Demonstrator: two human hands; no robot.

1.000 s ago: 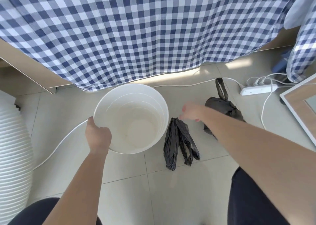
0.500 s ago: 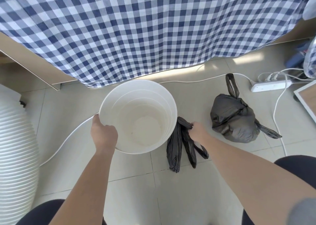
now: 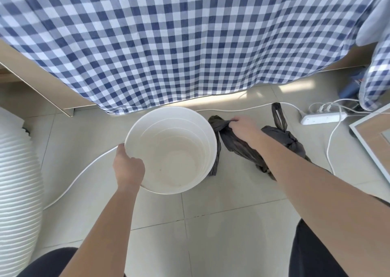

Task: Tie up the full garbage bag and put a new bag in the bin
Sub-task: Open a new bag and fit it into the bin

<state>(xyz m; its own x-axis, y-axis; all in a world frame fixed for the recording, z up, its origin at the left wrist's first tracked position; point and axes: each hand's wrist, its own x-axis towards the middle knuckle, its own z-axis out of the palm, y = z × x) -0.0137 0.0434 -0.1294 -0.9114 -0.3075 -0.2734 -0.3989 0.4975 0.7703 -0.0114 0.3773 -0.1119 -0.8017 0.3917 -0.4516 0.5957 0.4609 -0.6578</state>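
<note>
The white round bin (image 3: 200,127) stands unlined on the tiled floor, its inside bare. My left hand (image 3: 127,167) grips its near-left rim. My right hand (image 3: 242,127) pinches the top of the new black bag (image 3: 236,141), which is lifted just right of the bin and hangs down crumpled. The full black garbage bag (image 3: 285,137), tied with its handles sticking up, sits on the floor behind my right forearm, partly hidden by it.
A blue-and-white checked cloth (image 3: 190,44) hangs over the bed edge behind the bin. A white power strip (image 3: 322,117) with cables lies at the right, a white cable (image 3: 80,177) curves left of the bin. A white ribbed object (image 3: 16,181) stands far left.
My right hand took hold of the new black bag on the floor and raised its top beside the bin. My left hand stayed on the rim.
</note>
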